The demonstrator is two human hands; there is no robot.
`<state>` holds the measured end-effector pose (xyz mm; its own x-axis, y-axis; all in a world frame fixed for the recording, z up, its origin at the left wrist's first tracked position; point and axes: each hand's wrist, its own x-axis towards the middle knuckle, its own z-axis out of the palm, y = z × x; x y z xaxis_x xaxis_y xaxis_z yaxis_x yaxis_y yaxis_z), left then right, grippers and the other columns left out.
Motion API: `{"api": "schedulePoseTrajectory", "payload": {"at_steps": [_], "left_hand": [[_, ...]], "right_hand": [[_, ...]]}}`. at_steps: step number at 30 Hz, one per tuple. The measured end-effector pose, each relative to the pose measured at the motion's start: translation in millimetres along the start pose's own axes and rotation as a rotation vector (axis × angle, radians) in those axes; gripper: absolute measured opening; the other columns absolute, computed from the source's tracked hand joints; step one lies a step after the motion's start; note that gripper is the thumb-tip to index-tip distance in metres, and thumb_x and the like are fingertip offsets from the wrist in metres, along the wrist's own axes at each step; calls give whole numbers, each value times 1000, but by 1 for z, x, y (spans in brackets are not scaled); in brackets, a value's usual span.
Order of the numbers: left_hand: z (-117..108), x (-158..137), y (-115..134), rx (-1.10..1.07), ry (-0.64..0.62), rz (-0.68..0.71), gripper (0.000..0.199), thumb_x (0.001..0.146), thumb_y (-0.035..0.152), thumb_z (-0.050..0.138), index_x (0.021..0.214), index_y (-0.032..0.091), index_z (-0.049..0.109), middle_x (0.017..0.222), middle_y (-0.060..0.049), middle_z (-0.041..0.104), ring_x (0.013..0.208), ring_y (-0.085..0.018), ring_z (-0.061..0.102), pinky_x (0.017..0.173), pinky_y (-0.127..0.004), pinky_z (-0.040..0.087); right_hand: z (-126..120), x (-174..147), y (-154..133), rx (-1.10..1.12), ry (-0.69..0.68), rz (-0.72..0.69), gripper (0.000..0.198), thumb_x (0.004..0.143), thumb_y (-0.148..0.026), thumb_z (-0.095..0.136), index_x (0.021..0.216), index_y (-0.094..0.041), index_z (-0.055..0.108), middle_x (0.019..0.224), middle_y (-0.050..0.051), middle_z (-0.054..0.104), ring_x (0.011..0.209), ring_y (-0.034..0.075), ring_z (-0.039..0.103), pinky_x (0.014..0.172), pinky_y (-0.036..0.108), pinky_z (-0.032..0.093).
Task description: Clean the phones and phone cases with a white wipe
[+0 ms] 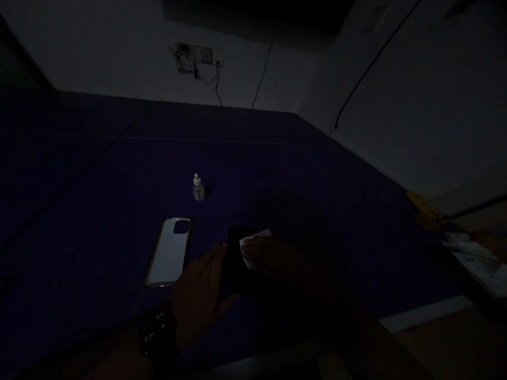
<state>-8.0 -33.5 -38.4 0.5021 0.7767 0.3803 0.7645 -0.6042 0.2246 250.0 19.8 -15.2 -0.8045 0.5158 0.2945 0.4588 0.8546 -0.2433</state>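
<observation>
A dark phone (236, 264) lies flat on the blue surface. My left hand (202, 282) is closed along its left edge, fingers at the side and thumb by the near end. On the phone, my right hand (273, 256) presses a white wipe (250, 248) with closed fingers; whether it is cloth or paper I cannot tell. To the left of my left hand sits a phone case (168, 253) with a camera cutout. Beyond the case a small dropper bottle (198, 191) with a white cap stands upright. The scene is very dark.
The blue surface (130, 163) reaches back to a white wall with sockets and cables (198, 58). Off to the right lie a yellow item (422, 208) and some pale crumpled things (475, 258), too dim to name. A watch (156, 332) is on my left wrist.
</observation>
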Motion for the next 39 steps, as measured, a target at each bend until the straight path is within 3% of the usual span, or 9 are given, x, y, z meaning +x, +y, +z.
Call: {"api": "schedulePoseTrajectory", "payload": {"at_steps": [3, 8, 14, 20, 22, 26, 28, 32, 39], "left_hand": [[-2, 1, 0, -9, -13, 10, 71, 95, 45, 55, 151, 10, 28, 143, -22, 55, 131, -34, 55, 98, -49, 54], [-1, 0, 0, 2, -17, 5, 72, 93, 42, 58, 150, 8, 28, 144, -22, 54, 131, -34, 55, 99, -49, 53], [2, -1, -1, -6, -24, -7, 76, 93, 44, 59, 152, 9, 26, 146, -22, 52, 131, -34, 55, 100, -49, 52], [2, -2, -2, -10, 10, 15, 70, 95, 45, 55, 150, 11, 28, 143, -23, 55, 130, -36, 56, 95, -52, 54], [1, -1, -1, -2, 16, 7, 70, 95, 44, 55, 150, 10, 29, 142, -23, 55, 129, -36, 57, 95, -52, 54], [1, 1, 1, -14, 1, -5, 71, 94, 42, 57, 151, 10, 28, 144, -23, 54, 129, -35, 57, 97, -51, 54], [1, 1, 0, -19, 2, -1, 71, 94, 42, 57, 150, 9, 28, 143, -23, 54, 129, -35, 56, 98, -51, 53], [1, -1, -1, -24, 8, 7, 70, 94, 44, 57, 148, 9, 31, 142, -24, 56, 129, -35, 56, 98, -51, 53], [1, -1, 1, -12, -9, -7, 72, 93, 42, 59, 149, 8, 31, 144, -23, 54, 130, -34, 56, 99, -49, 53]], "right_hand": [[-5, -4, 3, -15, 19, 46, 33, 98, -21, 54, 128, -18, 66, 133, 10, 67, 125, 20, 62, 107, 37, 52], [0, -5, 1, -22, 55, -125, 34, 99, -22, 54, 131, -15, 63, 126, 11, 71, 123, 19, 63, 105, 35, 53], [17, 21, 0, -72, 129, -70, 26, 98, -17, 54, 120, -16, 68, 125, 11, 71, 122, 18, 64, 105, 34, 52], [14, 33, -11, -51, -53, -162, 25, 98, -17, 50, 113, -15, 70, 125, 11, 71, 125, 18, 61, 114, 38, 44], [9, 27, -9, 4, -49, -184, 24, 99, -21, 51, 114, -17, 70, 122, 8, 73, 124, 17, 62, 114, 37, 44], [9, 20, 2, -9, 98, -58, 28, 100, -20, 50, 122, -16, 67, 125, 9, 71, 123, 19, 63, 111, 40, 48], [12, 23, 2, -26, 76, -21, 30, 99, -17, 48, 123, -14, 66, 130, 12, 68, 126, 20, 61, 112, 42, 47], [13, 27, -6, 76, -57, -98, 31, 100, -17, 47, 123, -15, 66, 131, 10, 68, 129, 18, 58, 116, 40, 42], [17, 21, 5, 31, 91, 12, 30, 100, -17, 48, 122, -15, 67, 130, 11, 68, 127, 19, 60, 113, 42, 46]]}}
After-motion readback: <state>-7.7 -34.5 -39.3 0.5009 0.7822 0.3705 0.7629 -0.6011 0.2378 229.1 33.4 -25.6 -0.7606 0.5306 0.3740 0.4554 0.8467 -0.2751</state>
